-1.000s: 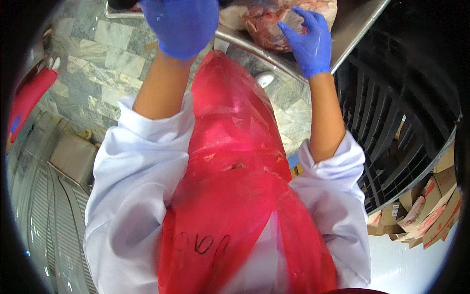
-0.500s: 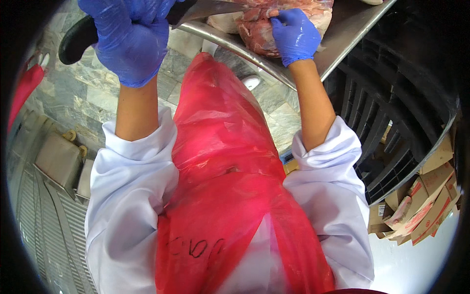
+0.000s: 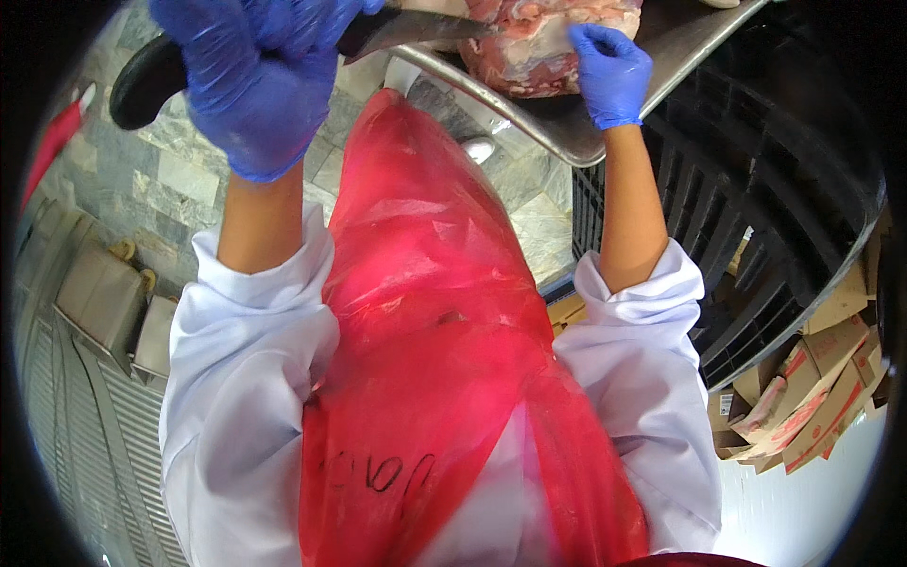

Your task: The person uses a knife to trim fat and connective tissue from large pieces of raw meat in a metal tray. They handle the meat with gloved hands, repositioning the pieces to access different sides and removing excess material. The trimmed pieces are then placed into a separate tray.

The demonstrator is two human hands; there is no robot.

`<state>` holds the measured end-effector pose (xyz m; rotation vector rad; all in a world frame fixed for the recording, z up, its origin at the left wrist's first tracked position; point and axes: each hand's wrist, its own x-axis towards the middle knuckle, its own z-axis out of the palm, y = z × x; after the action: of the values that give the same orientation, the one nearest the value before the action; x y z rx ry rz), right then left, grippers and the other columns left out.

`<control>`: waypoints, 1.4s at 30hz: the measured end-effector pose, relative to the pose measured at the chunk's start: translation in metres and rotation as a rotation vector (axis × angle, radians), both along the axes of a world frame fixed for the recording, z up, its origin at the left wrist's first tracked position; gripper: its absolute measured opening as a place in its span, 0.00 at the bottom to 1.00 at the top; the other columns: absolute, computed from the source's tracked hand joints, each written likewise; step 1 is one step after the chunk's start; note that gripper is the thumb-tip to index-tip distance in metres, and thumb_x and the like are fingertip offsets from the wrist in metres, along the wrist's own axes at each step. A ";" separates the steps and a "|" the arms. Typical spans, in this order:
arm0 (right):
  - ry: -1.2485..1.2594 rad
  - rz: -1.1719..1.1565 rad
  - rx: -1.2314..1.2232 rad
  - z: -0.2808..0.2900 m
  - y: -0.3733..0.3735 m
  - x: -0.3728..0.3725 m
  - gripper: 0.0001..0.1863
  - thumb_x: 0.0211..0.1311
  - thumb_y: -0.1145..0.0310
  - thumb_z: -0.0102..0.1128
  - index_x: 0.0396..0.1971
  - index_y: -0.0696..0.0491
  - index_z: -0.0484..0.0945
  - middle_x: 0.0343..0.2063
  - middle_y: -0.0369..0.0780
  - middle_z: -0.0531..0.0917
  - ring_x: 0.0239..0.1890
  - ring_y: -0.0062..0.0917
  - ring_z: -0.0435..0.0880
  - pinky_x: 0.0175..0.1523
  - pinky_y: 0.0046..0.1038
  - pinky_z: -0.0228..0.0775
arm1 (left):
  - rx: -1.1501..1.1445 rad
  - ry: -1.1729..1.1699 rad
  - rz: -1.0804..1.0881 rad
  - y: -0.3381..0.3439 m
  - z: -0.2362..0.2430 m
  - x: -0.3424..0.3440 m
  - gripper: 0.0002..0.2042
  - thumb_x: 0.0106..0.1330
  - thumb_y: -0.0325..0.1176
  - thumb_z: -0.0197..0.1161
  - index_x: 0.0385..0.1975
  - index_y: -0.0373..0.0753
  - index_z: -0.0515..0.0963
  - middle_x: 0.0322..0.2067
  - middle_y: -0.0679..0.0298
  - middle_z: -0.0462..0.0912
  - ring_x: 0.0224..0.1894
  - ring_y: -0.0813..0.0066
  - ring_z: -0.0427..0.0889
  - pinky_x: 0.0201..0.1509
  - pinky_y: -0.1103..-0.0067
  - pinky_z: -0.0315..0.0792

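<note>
My left hand [image 3: 255, 99], in a blue glove, is wrapped round the black handle of a knife [image 3: 411, 31]. Its curved blade points right, and the tip lies against a large piece of raw meat [image 3: 524, 71], red with pale fat. At the meat's right side is my right hand [image 3: 614, 77], also gloved in blue. Its fingers are bent and pinched together on the pale fatty surface; exactly what they grip is partly hidden. The meat rests on a metal tray [image 3: 564, 151], and its far side is cut off by the top of the picture.
A black slatted plastic crate [image 3: 737, 217] stands right of the tray, with flattened cardboard boxes [image 3: 812, 397] below it. Grey metal containers [image 3: 104, 293] are at the left over a ribbed surface. My red apron [image 3: 435, 283] hangs in the middle above a tiled floor [image 3: 539, 236].
My right hand has shifted right across the meat, from gripping its front to its right side. The knife has moved a little right, and more pale fat shows on the meat.
</note>
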<state>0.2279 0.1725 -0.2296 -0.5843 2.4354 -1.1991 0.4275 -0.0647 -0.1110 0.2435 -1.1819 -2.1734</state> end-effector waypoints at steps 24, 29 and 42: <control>0.184 -0.002 0.017 0.024 0.035 0.037 0.07 0.55 0.68 0.67 0.31 0.54 0.84 0.30 0.41 0.82 0.31 0.30 0.83 0.37 0.27 0.74 | -0.428 0.024 0.216 0.055 -0.022 -0.044 0.27 0.72 0.60 0.41 0.18 0.43 0.62 0.15 0.69 0.58 0.19 0.73 0.58 0.31 0.70 0.63; 0.267 0.038 -0.005 0.020 0.037 0.038 0.07 0.55 0.68 0.67 0.31 0.54 0.84 0.30 0.41 0.82 0.29 0.28 0.83 0.36 0.26 0.74 | -0.287 0.063 0.205 0.043 -0.014 -0.055 0.25 0.73 0.57 0.41 0.17 0.46 0.59 0.14 0.72 0.55 0.17 0.77 0.54 0.27 0.78 0.55; 0.205 0.084 0.172 0.020 0.034 0.043 0.08 0.55 0.65 0.67 0.32 0.53 0.84 0.31 0.41 0.82 0.28 0.29 0.83 0.36 0.27 0.75 | -0.368 0.047 0.046 0.043 0.012 -0.011 0.30 0.67 0.62 0.43 0.13 0.42 0.58 0.14 0.68 0.59 0.17 0.71 0.59 0.26 0.72 0.58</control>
<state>0.2712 0.2064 -0.2094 -0.7824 2.6206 -0.9253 0.4168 -0.0218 -0.0987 0.0596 -1.5035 -1.8688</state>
